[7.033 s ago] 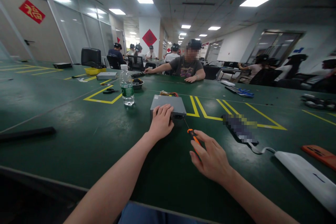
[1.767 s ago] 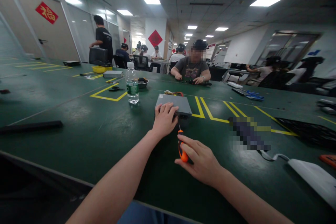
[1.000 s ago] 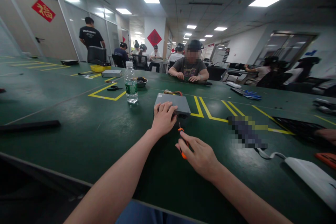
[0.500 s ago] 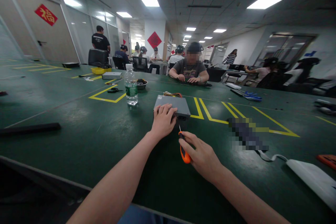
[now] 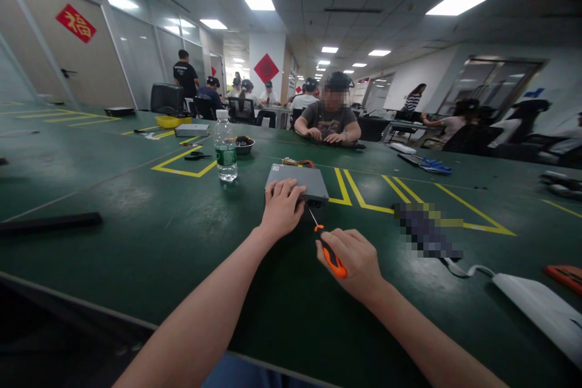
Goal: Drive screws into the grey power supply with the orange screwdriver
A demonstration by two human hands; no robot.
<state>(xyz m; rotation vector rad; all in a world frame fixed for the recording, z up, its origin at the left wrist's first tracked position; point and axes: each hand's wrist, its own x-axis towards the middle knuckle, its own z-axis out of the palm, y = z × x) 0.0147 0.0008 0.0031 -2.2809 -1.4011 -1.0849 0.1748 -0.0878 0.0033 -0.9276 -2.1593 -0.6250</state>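
A grey computer power supply point(image 5: 310, 179) lies flat on the green table, its bundle of coloured cables point(image 5: 297, 162) at the far side. My left hand point(image 5: 282, 209) grips its near left part, fingers over the top and thumb down by the front edge. In my right hand point(image 5: 355, 262) is a screwdriver point(image 5: 335, 262) with an orange and black handle, the fingers wrapped round it. Its thin shaft points up and left to the near face of the power supply, close to my left thumb. Whether the tip touches a screw I cannot make out.
A water bottle point(image 5: 226, 148) stands left of the power supply, a metal bowl point(image 5: 244, 145) behind it. A black bar point(image 5: 50, 224) lies at far left. On the right are a blurred dark device point(image 5: 427, 231) and a white object point(image 5: 536, 309). Across the table sits a person point(image 5: 328, 121).
My right hand has shifted right and closed more fully round the screwdriver, whose handle now slants further right. My left hand stays on the power supply.
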